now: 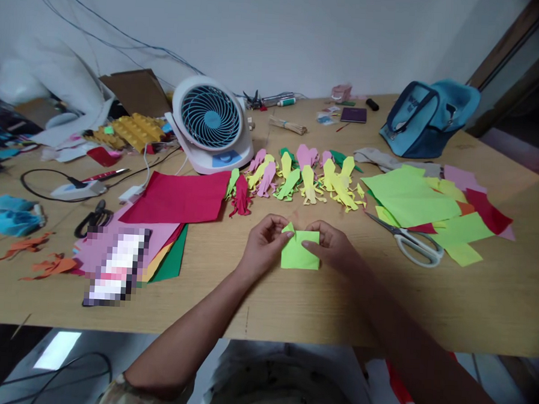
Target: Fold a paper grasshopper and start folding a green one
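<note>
A small lime-green paper piece (306,258) is held upright just above the wooden table, with a fold or crease at its top left corner. My left hand (270,238) pinches that corner between thumb and fingers. At the upper right of the same piece, my right hand (330,244) grips it, thumb in front and fingers behind. Beyond both hands lies a row of cut paper figures in yellow (310,183), pink, green and red (241,194). White-handled scissors (416,244) lie to the right of my right hand.
Green sheets (414,197) are piled at the right, near a blue bag (430,117). A white fan (210,120) stands at the back left. Red (179,197) and pink sheets, a pixelated object (117,266), black scissors (94,217) and orange cut pieces (53,266) lie left.
</note>
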### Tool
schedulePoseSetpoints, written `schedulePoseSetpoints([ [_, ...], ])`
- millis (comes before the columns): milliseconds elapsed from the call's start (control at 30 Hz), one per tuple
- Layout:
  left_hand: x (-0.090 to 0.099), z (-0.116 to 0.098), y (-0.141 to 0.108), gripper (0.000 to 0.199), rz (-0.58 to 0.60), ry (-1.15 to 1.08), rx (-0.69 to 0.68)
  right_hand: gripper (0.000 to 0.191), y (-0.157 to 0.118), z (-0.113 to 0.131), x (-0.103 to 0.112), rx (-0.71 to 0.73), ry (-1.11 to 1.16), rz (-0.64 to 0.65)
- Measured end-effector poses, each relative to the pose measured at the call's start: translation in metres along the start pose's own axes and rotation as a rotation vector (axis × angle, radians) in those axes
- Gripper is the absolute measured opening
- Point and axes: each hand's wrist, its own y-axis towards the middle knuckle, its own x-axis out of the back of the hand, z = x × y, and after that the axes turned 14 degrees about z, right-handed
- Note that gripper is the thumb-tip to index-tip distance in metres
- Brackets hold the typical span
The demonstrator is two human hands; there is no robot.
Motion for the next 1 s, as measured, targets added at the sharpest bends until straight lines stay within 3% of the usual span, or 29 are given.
schedulePoseSetpoints([
  [467,-0.001,-0.006,0.002,0.036,0.124,-0.065,0.022,0.047,0.005,-0.013,0.005,-0.133,-0.015,0.102],
  [633,0.002,-0.002,0.003,0.036,0.115,-0.089,0.039,0.052,0.003,-0.018,-0.001,-0.138,0.141,0.160],
  [867,0.001,0.001,0.005,0.039,0.086,-0.098,0.025,0.046,0.004,-0.014,-0.008,-0.099,0.230,0.049],
  [1000,0.000,-0.003,0.005,0.039,0.091,-0.090,0.013,0.046,0.002,-0.009,-0.010,-0.097,0.283,0.069],
])
